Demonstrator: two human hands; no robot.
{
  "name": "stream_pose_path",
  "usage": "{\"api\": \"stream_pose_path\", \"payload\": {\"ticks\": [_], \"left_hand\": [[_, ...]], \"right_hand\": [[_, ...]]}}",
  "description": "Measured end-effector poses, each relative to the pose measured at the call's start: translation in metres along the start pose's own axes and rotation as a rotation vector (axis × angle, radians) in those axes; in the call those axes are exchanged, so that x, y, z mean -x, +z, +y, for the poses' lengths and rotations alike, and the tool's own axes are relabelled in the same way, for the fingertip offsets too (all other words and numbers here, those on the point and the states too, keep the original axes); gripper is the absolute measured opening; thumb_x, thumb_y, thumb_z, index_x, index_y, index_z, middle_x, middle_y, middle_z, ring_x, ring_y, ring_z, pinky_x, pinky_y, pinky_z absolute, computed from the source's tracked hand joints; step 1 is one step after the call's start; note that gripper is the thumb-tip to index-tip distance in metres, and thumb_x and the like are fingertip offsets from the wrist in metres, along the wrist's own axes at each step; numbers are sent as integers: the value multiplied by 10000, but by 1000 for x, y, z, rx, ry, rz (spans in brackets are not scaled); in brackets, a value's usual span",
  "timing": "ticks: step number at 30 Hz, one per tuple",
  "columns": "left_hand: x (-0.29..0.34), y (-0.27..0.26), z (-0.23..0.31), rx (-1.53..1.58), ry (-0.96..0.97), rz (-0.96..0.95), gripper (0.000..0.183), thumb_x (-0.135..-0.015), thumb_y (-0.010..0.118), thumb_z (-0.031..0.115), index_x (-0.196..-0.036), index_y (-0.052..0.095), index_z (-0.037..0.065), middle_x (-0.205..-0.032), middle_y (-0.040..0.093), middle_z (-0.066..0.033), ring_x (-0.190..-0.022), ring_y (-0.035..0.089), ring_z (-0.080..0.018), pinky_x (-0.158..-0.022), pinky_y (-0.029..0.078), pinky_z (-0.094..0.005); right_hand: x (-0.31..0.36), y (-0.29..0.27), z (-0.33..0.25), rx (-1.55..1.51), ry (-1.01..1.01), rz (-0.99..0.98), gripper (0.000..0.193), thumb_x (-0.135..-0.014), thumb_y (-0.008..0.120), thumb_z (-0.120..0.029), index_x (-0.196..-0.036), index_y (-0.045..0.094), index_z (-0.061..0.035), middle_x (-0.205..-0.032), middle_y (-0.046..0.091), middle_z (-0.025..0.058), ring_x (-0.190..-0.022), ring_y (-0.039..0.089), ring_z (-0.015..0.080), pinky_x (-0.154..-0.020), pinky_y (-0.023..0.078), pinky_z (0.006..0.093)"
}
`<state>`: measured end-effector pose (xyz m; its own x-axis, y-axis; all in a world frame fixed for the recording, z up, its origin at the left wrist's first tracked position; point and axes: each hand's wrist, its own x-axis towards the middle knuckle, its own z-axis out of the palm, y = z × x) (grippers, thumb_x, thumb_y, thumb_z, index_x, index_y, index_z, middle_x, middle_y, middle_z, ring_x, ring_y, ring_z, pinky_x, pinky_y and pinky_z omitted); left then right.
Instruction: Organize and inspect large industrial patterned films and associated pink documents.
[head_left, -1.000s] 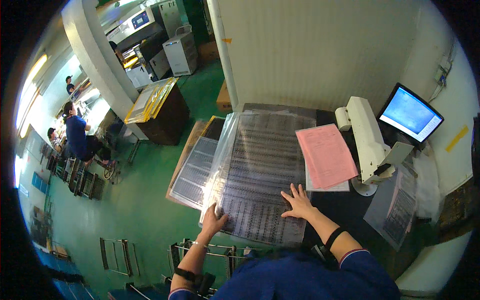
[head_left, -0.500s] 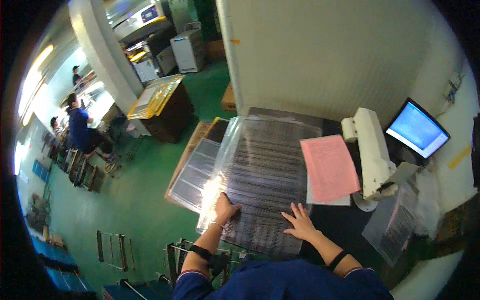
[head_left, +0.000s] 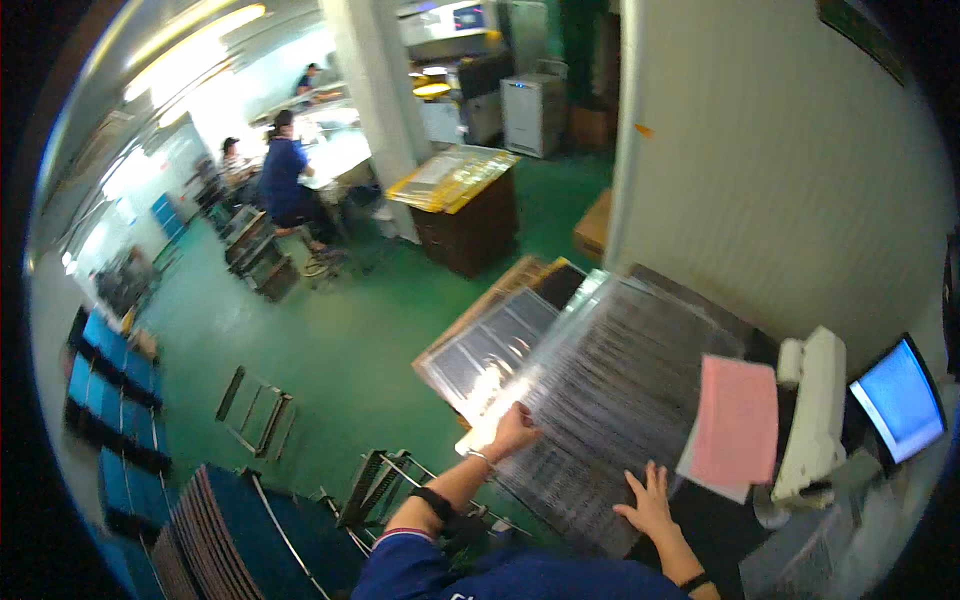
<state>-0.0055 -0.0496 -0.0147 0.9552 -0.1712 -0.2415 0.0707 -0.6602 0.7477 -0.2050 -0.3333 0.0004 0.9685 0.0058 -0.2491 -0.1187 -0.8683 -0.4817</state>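
A large, dark-printed film sheet [head_left: 620, 390] lies flat on the black worktable [head_left: 705, 525], in front of the person. Its long axis runs away from the body and leans right, the far end pointing to the upper right, toward the pale wall [head_left: 760, 170]. The left hand [head_left: 512, 428] rests at its left edge, fingers bent; whether they pinch the film I cannot tell. The right hand [head_left: 652, 500] is open, fingers spread, by the near right edge, gripping nothing. Pink paper [head_left: 735, 420] lies along the right side, its long axis steeper than the film's.
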Motion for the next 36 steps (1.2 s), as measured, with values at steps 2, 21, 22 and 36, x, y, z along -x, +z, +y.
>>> {"api": "stream_pose_path", "payload": {"ticks": [2, 21, 22, 36], "left_hand": [[-6, -5, -41, 210, -73, -103, 665, -628, 799, 240, -1114, 420, -11, -787, 642, -142, -689, 634, -217, -599, 516, -317], [71, -43, 14, 776, -185, -410, 322, -901, 498, 120, -1200, 444, 15, -876, 638, -156, -653, 646, -248, -564, 554, -343], [66, -41, 32, 775, -199, -420, 330, -895, 508, 128, -1203, 447, 26, -901, 636, -168, -676, 646, -244, -575, 554, -350], [23, -13, 1, -221, 11, 8, 777, -626, 733, 517, -1100, 490, -50, -1000, 535, -209, -902, 551, -340, -768, 460, -447]], "right_hand": [[0, 2, -5, 46, -43, 36, 733, -703, 699, -412, -1333, 401, -186, -1451, 84, 230, -1321, 36, 464, -1067, 137, 522], [16, -14, -83, -13, -268, -72, 970, -686, 636, -615, -1386, 239, -72, -1406, 142, 308, -1308, 81, 485, -1063, 135, 523], [20, -20, -95, 62, -276, -89, 913, -745, 623, -542, -1392, 195, -61, -1378, 167, 342, -1283, 125, 517, -1053, 177, 522], [-3, -49, -67, -475, -57, 562, 325, -942, 412, -156, -1207, 475, 21, -1061, 611, 194, -985, 608, 241, -840, 470, 298]]}}
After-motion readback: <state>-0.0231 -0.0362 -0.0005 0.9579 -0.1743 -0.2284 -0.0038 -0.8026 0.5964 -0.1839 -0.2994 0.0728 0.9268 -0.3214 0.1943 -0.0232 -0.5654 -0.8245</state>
